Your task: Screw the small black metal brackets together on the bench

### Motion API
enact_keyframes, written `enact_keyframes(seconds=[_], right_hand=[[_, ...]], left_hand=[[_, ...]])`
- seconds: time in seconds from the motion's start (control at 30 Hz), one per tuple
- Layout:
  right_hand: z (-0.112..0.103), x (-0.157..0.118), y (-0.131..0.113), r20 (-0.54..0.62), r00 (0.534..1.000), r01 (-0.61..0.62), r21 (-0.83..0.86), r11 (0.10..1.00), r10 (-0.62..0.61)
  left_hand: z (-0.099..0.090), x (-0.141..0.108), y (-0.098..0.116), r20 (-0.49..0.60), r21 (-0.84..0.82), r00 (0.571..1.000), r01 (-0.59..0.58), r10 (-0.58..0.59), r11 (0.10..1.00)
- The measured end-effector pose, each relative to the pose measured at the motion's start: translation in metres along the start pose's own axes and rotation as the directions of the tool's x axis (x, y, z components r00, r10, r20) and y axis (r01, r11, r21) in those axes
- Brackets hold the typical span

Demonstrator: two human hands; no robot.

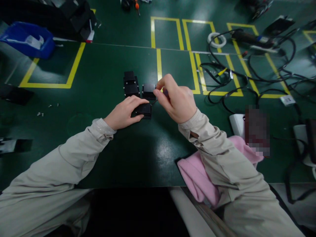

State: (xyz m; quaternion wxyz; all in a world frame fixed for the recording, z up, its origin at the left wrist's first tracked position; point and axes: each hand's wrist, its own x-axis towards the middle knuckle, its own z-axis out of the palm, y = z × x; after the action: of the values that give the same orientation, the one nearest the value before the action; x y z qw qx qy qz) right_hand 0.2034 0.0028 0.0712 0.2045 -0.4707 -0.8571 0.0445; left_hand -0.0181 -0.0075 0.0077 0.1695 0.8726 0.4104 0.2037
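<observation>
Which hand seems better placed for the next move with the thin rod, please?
Probably the right hand: it seems to pinch the rod, while the left hand holds the nearest block.

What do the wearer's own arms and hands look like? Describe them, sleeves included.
Loose, creased, pale beige-grey long sleeves reach both wrists. The left cuff shows a lighter band with whitish marks; the right cuff has a small gap. Left hand and right hand are ungloved.

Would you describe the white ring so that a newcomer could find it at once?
On the green tabletop, find the yellow outlines toward the far right. The white ring lies across one line, beside black cables: a thick, pale, closed circle among dark loops.
</observation>
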Motion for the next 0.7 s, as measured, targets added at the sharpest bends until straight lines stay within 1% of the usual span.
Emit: enact_keyframes(seconds=[0.1, 0.2, 0.33, 0.43, 0.53, 0.7], right_hand=[[0.0, -0.0001, -0.0005, 0.003, 1.0, -0.017, -0.02, 1.0, 0.017], [0.0004, -0.0003, -0.0009, -0.023, 0.999, -0.032, -0.012, 0.999, 0.032], [0.0001, -0.0007, 0.0004, -0.031, 0.999, 0.008, 0.023, 1.0, -0.008], [0.0001, -0.0012, 0.0013, -0.026, 0.999, 0.024, 0.006, 1.0, -0.024], [0.0007, -0.0012, 0.0005, -0.038, 0.999, 0.01, -0.009, 1.0, -0.01], [0.0006, -0.0003, -0.0009, -0.042, 0.999, -0.015, 0.014, 1.0, 0.015]], left_hand=[[-0.0003, 0.0, 0.0002, 0.0, 0.003, 1.0, 0.003, -0.003, 1.0], [-0.001, 0.0002, 0.0007, 0.013, 0.006, 1.0, 0.014, -0.014, 1.0], [-0.0018, 0.0006, 0.0012, 0.02, 0.0, 1.0, 0.018, -0.018, 1.0], [-0.0019, 0.0007, 0.0012, 0.026, -0.002, 0.999, 0.023, -0.023, 1.0], [-0.0019, 0.0007, 0.0013, 0.029, -0.005, 0.999, 0.03, -0.03, 1.0], [-0.0018, 0.0008, 0.0018, 0.031, -0.008, 0.999, 0.033, -0.033, 0.999]])
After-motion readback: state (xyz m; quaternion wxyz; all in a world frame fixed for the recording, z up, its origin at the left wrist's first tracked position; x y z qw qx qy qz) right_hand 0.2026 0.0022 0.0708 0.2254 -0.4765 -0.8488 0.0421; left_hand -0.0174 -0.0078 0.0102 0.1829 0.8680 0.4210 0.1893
